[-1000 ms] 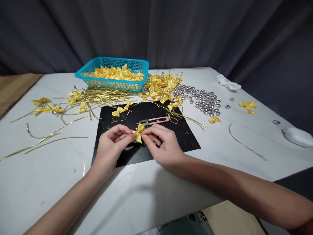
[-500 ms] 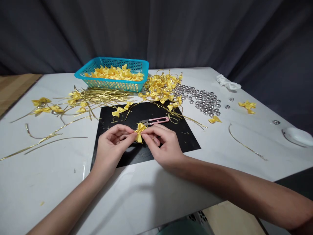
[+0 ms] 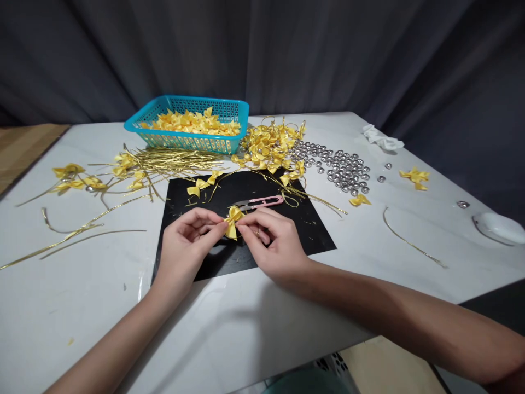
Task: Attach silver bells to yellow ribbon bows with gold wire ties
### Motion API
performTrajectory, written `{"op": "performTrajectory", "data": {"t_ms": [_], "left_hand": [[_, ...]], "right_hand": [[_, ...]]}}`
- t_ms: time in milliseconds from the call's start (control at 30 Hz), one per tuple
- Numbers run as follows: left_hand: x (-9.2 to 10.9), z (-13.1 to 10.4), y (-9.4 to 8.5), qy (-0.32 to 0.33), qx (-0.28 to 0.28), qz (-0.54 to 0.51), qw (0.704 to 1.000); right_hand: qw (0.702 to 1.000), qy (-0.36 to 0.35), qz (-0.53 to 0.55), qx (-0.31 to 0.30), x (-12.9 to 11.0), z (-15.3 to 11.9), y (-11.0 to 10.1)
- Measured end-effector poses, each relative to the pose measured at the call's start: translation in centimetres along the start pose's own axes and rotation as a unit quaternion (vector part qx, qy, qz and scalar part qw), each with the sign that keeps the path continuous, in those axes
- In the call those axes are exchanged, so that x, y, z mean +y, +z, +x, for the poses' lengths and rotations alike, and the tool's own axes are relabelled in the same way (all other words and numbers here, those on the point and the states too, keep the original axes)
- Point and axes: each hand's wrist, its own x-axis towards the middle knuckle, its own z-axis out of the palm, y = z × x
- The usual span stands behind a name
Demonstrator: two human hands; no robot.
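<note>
A yellow ribbon bow (image 3: pixel 233 216) is held between my two hands, just above the black mat (image 3: pixel 225 262). My left hand (image 3: pixel 191 241) pinches its left side with thumb and forefinger. At the bow's right edge, the fingertips of my right hand (image 3: pixel 274 241) are pinched together; a thin gold cord may be between them, but it is too small to make out surely. Pink-handled thread snips (image 3: pixel 266 201) lie on the mat just beyond the bow. Two more yellow bows (image 3: pixel 198 187) rest near the mat's far left edge.
Behind the mat stands a blue basket (image 3: pixel 186 137) of yellow bows. Gold cords (image 3: pixel 180 161) lie in front of it. To its right are a heap of corded bows (image 3: pixel 268 143) and many silver bells or beads (image 3: pixel 346 172). A white dish-like object (image 3: pixel 498 227) sits far right.
The bow and my left hand have shifted very slightly left. Both hands keep the same pinching pose; nothing else has visibly moved.
</note>
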Motion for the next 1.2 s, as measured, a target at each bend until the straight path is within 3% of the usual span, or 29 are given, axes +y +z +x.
{"op": "performTrajectory", "data": {"t_ms": [300,867,1200], "left_hand": [[-0.17,0.15,0.21,-0.011,0.001,-0.013,1.0],[-0.23,0.17,0.16,-0.03,-0.017,-0.051,0.998],[-0.21,0.01,0.37,0.039,-0.016,0.013,0.999]], "right_hand": [[1.0,0.017,0.004,-0.011,0.06,-0.03,0.01],[1.0,-0.021,0.013,-0.005,0.21,-0.05,0.03],[0.999,0.018,0.028,0.006,0.38,-0.03,0.25]]}}
